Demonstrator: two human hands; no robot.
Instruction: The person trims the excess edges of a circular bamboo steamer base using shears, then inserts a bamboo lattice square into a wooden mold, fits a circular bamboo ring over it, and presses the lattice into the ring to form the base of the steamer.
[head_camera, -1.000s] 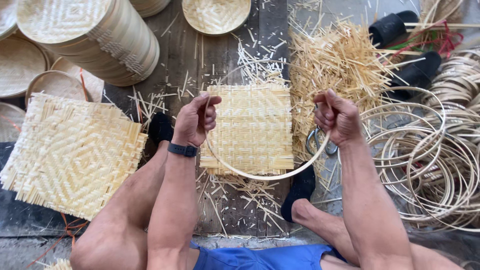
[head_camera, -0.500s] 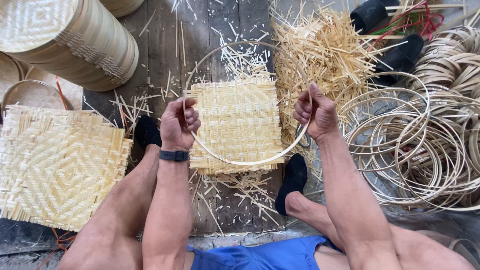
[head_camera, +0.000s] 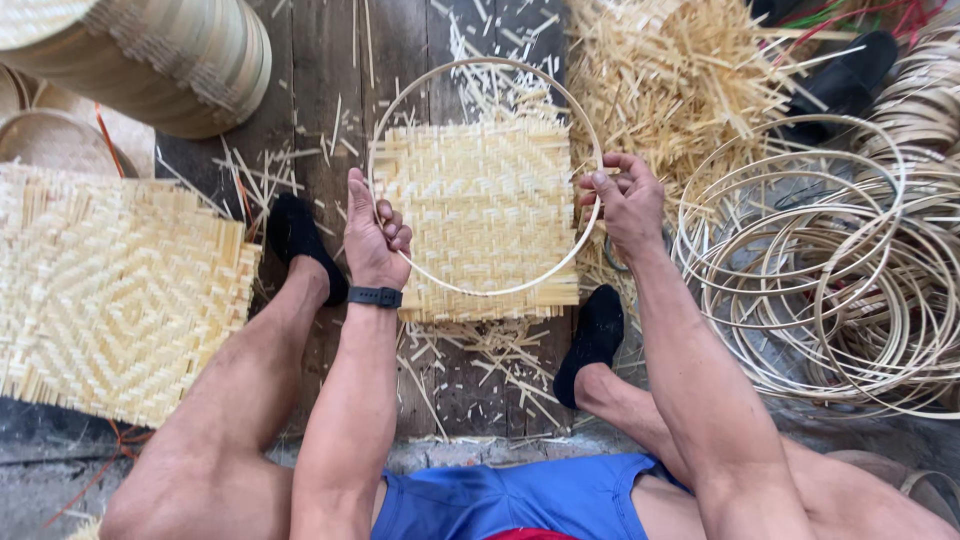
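Fingers of your left hand curl around the left edge of a thin bamboo hoop, and your right hand pinches the hoop's right edge between thumb and fingertips. You hold the hoop roughly flat over a square woven bamboo mat, which lies on the dark wooden planks between your feet in black socks. The hoop's ring covers most of the mat; its far arc reaches past the mat's far edge, while the mat's near corners stick out beyond the ring. A black wristband sits on your left wrist. To the left lies a stack of larger woven mats, and far left a stack of finished round baskets lies on its side. To the right, a loose heap of spare hoops rests near your right arm, with a pile of bamboo offcuts beyond it. Splinters litter the planks around the mat.
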